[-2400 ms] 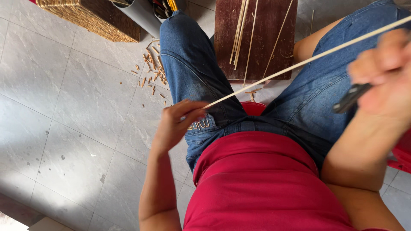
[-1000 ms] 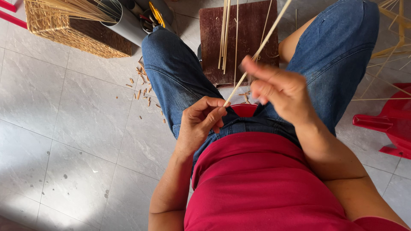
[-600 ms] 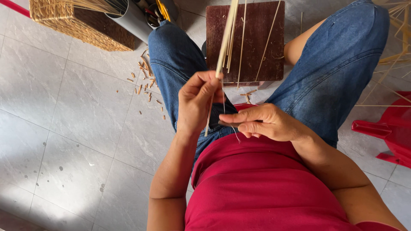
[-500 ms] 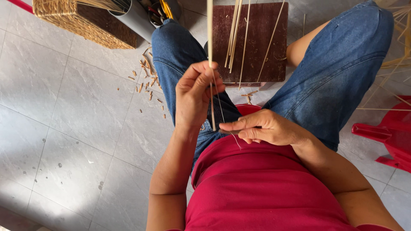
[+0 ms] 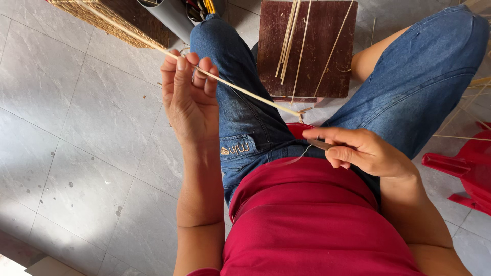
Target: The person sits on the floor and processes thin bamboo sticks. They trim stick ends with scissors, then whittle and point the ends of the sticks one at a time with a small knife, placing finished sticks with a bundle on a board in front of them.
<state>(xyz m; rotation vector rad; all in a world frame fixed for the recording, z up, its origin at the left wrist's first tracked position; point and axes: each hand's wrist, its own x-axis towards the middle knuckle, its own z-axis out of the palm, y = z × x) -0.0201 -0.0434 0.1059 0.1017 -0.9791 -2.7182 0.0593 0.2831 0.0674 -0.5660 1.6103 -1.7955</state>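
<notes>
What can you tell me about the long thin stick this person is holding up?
The stick is a pale, slender strip, like split bamboo or cane. It slants from above the woven basket at upper left down towards the lap. The left hand pinches it near the fingertips; its lower end reaches the right hand, which holds a small dark tool.

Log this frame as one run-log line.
left hand: grip on thin bamboo strip | right hand: grip on small blade at strip end | wooden board with loose strips ahead
</notes>
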